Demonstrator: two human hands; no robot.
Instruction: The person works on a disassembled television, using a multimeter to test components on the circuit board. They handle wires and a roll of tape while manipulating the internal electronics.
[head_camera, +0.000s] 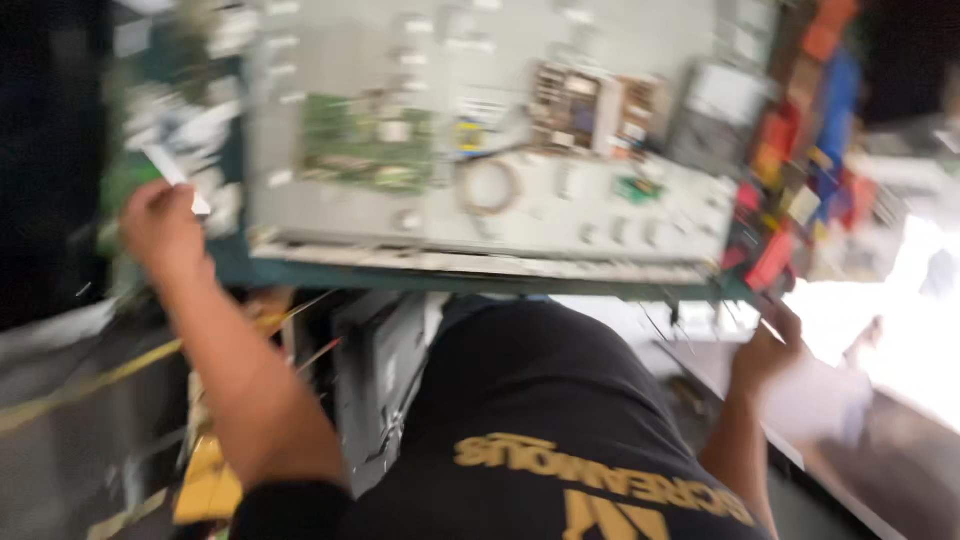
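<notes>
A blurred view looks down from a person's head over a dark shirt (540, 400) with yellow lettering. Ahead lies a large flat grey metal panel (480, 130), the opened back of a flat screen, resting on a green-topped desk (330, 275) and filling most of the far part of the scene. On the panel sit a green circuit board (365, 140) towards the left, a brown and white circuit board (590, 105) towards the right, and a loop of cable (488, 185) between and nearer than them.

The left hand (160, 225) is raised at the near left corner of the panel, fingers curled closed around a thin white strip-like thing (175, 175); blur hides what exactly it is. Pale, smeared parts lie just beyond it on the desk's left end. The right hand (770, 345) is at the near right corner of the desk, fingers bent at the edge beside a pile of red, orange and blue pieces (800, 130); whether it grips anything cannot be told.

Below the desk's near edge, between the arms, a dark grey flat panel (375, 385) leans upright. Yellow lines (90, 385) cross the floor on the left, and bright glare washes out the far right.
</notes>
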